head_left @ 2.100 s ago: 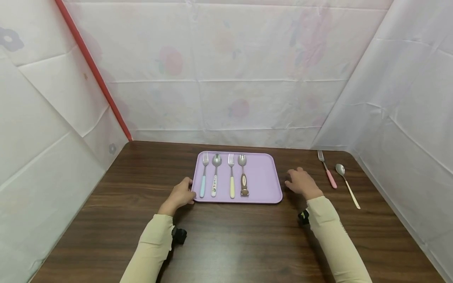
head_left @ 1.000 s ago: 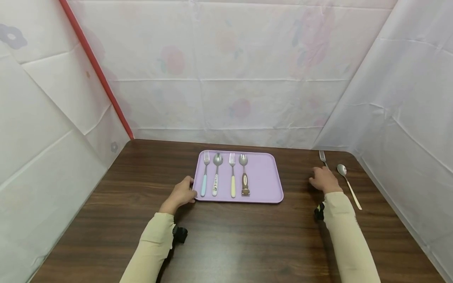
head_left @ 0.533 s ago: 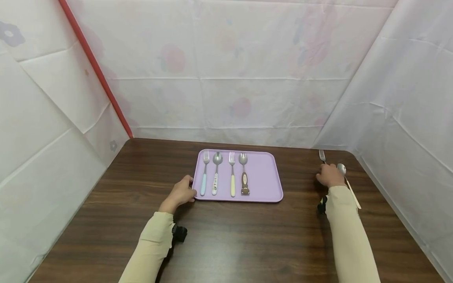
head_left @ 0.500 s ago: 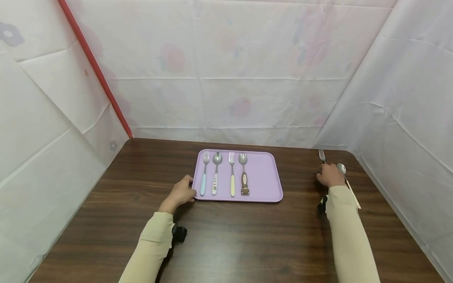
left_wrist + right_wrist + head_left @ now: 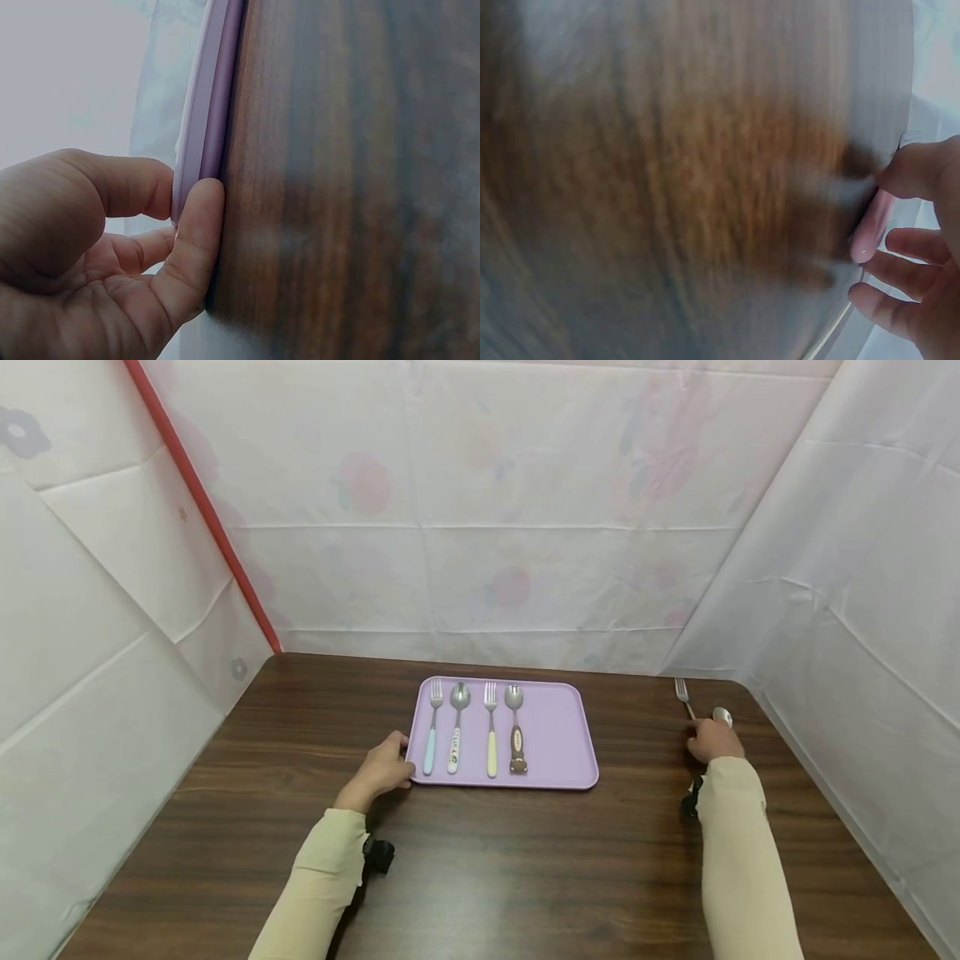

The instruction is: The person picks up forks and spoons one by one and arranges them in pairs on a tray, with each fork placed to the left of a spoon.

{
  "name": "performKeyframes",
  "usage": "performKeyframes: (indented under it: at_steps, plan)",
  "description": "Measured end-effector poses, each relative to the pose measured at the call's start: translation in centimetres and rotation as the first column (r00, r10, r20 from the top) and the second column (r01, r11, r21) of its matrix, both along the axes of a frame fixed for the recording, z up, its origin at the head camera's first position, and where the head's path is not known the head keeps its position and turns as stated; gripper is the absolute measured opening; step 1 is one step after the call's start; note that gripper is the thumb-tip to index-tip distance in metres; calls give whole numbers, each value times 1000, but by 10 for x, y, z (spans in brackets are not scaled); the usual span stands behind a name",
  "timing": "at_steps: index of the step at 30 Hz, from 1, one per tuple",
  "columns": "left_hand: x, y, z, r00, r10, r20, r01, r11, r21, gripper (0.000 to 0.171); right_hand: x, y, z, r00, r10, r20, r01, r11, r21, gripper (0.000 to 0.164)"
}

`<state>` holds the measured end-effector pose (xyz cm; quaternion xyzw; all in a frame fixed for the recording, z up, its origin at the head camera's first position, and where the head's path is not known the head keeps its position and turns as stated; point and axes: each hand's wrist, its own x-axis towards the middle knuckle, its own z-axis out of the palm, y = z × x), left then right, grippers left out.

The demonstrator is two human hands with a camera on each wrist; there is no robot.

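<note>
Head | right hand (image 5: 716, 742) pinches fork (image 5: 682, 694) | spoon (image 5: 722, 717) beside (arm (image 5: 742, 852) blocks handle)

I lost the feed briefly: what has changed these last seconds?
The right hand moved right, from beside the tray to the pink-handled fork, now at its handle; whether it grips is unclear. The left hand still holds the tray's left edge; the tray's four utensils and the loose spoon stayed put.
</note>
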<state>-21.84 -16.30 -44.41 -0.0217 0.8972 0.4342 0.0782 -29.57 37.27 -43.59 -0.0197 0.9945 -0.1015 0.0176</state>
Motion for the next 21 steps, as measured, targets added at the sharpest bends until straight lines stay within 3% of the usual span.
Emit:
performKeyframes:
  at_steps: [5,21]
  plan:
    - [0,0,0,1000,-3,0,3,1000,-5,43,-2,1,-2,1000,11,20,-11,1000,15,38]
    - [-1,-2,0,1000,-12,-3,12,1000,-15,45,4,-3,-1,995,88,-39,-86,995,49,24]
